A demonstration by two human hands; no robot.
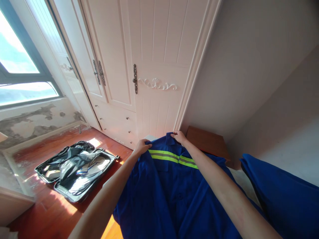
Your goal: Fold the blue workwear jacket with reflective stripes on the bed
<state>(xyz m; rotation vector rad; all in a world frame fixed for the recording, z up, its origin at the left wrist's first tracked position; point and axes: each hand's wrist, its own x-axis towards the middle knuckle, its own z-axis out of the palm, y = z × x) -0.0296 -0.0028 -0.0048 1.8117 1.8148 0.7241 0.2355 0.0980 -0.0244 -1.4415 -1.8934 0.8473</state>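
Observation:
A dark blue work jacket (169,186) with yellow-green and grey reflective stripes across its chest spreads out in front of me. At its left shoulder edge, my left hand (143,146) is closed, pinching the cloth between thumb and fingers. My right hand (178,136) grips the jacket by the collar, its fingers closed on the fabric. Both forearms reach over the garment, and the right one covers part of the stripe. The lower end of the jacket runs out of view at the bottom.
An open suitcase (79,169) packed with clothes lies on the red wooden floor (47,215) to the left. White wardrobe doors (159,39) rise ahead. A brown wooden nightstand (206,141) stands behind my right hand, and a dark blue cushion-like thing (286,196) lies at right.

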